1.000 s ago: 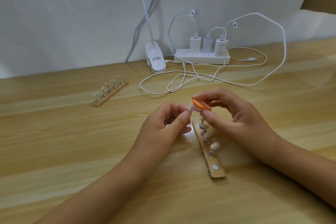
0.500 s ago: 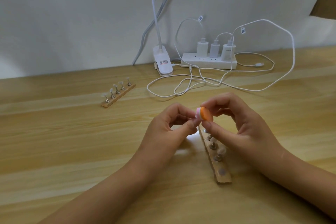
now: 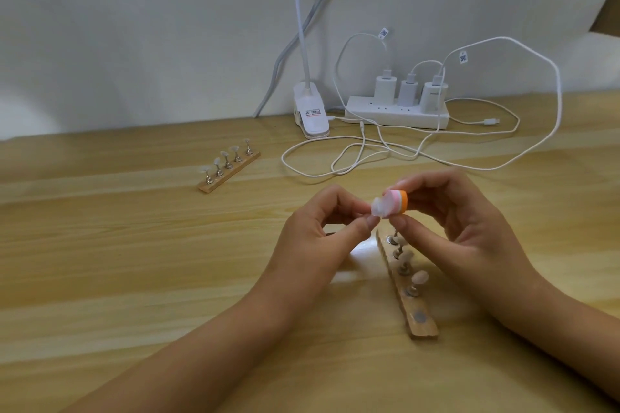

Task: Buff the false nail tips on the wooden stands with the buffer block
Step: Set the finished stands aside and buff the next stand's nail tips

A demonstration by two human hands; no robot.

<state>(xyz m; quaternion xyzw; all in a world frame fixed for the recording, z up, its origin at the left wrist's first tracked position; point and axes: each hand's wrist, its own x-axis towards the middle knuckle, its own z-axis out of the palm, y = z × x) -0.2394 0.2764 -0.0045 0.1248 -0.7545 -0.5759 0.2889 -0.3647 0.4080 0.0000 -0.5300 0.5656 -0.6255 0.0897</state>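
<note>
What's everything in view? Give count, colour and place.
Table: one, light wood, underneath.
Wall: one, white, behind.
Far stand: one, tan, left rear, five clear tips.
Near stand: one, tan, front right, pale tips.
Buffer block: one, orange-pink, centre.
Nail tip: one, clear, against block.
Power strip: one, white, rear centre.
Chargers: three, white, in strip.
Cables: several, white, on table.
Lamp clip: one, white, left of strip.
Left hand: pinches nail tip.
Right hand: pinches buffer block.
</note>
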